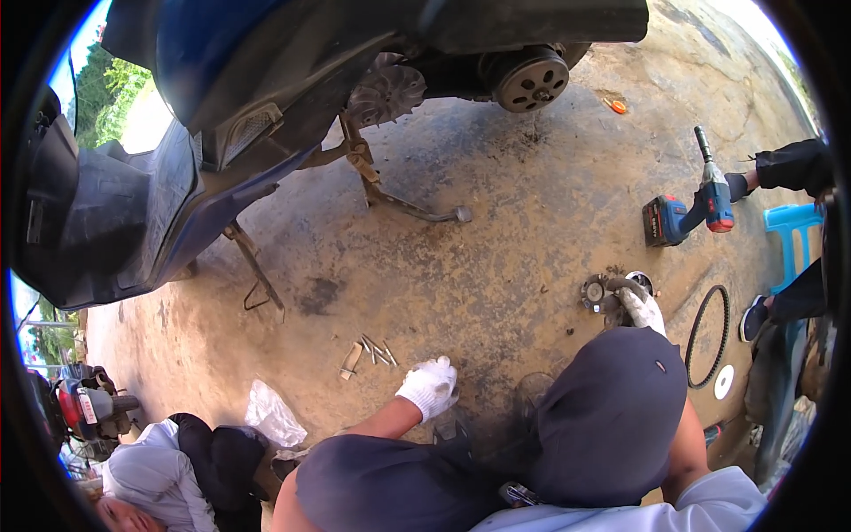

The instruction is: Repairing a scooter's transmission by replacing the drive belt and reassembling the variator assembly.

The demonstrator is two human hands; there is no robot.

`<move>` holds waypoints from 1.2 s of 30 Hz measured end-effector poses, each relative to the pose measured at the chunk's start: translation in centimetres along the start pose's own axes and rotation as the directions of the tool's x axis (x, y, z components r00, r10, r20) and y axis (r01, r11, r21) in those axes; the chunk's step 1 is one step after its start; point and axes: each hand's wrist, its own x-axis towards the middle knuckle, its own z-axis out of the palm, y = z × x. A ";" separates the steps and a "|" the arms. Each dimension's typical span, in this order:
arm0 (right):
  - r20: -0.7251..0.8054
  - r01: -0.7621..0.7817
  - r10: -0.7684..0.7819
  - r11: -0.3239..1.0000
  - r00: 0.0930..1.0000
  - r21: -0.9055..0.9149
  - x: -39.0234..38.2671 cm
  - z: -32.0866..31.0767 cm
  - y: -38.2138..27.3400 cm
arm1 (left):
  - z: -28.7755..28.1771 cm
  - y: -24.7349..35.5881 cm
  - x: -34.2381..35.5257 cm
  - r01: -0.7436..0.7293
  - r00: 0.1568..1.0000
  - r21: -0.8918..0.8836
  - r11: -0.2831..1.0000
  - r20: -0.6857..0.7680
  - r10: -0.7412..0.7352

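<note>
The gloved left hand (430, 388) is loosely curled; whether it holds anything I cannot tell. Slim metal bolts (379, 352) lie near it on the concrete floor (496, 248). Toward the floor's right edge, beyond a drive belt (690, 355), the gloved right hand (643, 309) grips a dark metal part (596, 293). Farther stands an impact wrench (696, 211), then a scooter (266, 80).

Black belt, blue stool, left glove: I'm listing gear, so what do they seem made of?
Black belt: probably rubber, dull, with a notched edge.
Blue stool: likely moulded plastic, smooth, in one bright, even colour.
Left glove: apparently knitted fabric, matte white, soft-looking; cotton or synthetic stays open.
</note>
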 end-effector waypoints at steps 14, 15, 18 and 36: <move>0.156 -0.031 0.003 0.984 0.988 0.174 0.6 1.1 0.5 | -14.6 -4.7 1.2 -0.193 0.832 -0.150 0.970 -0.549 0.081; 0.197 -0.039 -0.009 0.971 0.980 0.238 1.0 0.8 0.5 | -17.5 -4.6 0.9 -0.150 0.841 -0.182 0.972 -0.540 0.029; 0.268 -0.048 -0.053 0.933 0.962 0.357 3.7 1.2 2.7 | -22.1 -6.9 -0.5 -0.084 0.790 -0.197 0.977 -0.610 -0.055; 0.339 0.107 -0.224 0.937 0.914 0.333 3.3 13.3 -14.6 | -36.1 -5.6 9.7 -0.671 0.739 -0.634 -0.385 -0.526 -0.421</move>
